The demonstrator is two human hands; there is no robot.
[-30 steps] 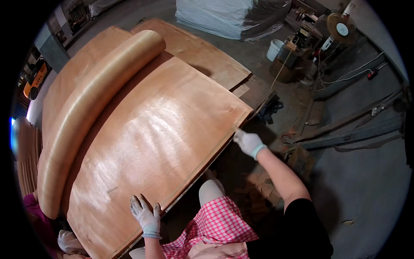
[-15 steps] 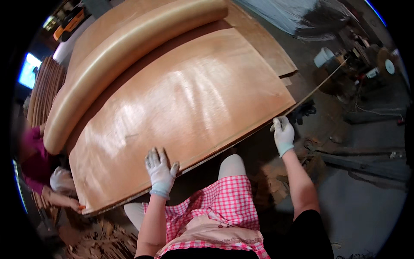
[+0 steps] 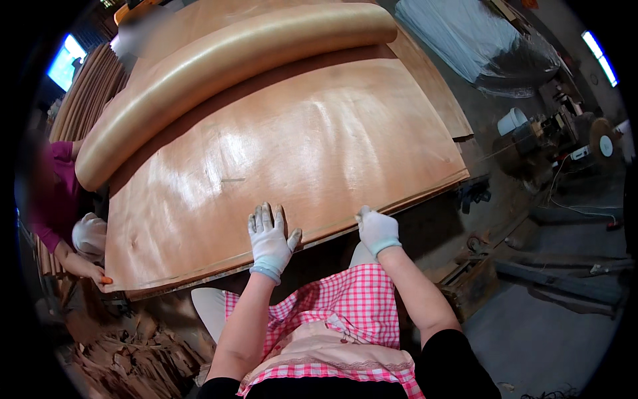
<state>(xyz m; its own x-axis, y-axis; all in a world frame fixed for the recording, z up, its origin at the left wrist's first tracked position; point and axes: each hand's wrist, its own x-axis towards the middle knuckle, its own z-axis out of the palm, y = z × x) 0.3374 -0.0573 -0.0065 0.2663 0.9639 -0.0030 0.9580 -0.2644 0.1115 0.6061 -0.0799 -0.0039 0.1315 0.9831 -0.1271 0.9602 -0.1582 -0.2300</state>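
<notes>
A large, glossy, light brown veneer sheet (image 3: pixel 299 146) lies before me, with a thick roll (image 3: pixel 239 60) of similar material across its far part. My left hand (image 3: pixel 270 243), in a white glove with grey-stained fingertips, rests flat near the sheet's close edge, fingers spread. To its right, my right hand (image 3: pixel 377 229), also gloved, has its fingers pinched at that edge, where a thin cord (image 3: pixel 425 191) runs along the sheet. The fingertips partly hide their hold. At the left corner a co-worker's hand (image 3: pixel 93 274) holds a small orange thing.
A co-worker in a purple top (image 3: pixel 56 186) stands at the left beside a stack of brown sheets (image 3: pixel 86 100). Scraps (image 3: pixel 133 352) cover the floor at lower left. On the right are a white bucket (image 3: pixel 512 122), a machine (image 3: pixel 578 136) and a wooden box (image 3: pixel 468 286).
My right hand has moved left along the edge, away from the right corner. My left hand remains flat on the sheet. The view has shifted, and the cord's stretch beyond the corner looks fainter.
</notes>
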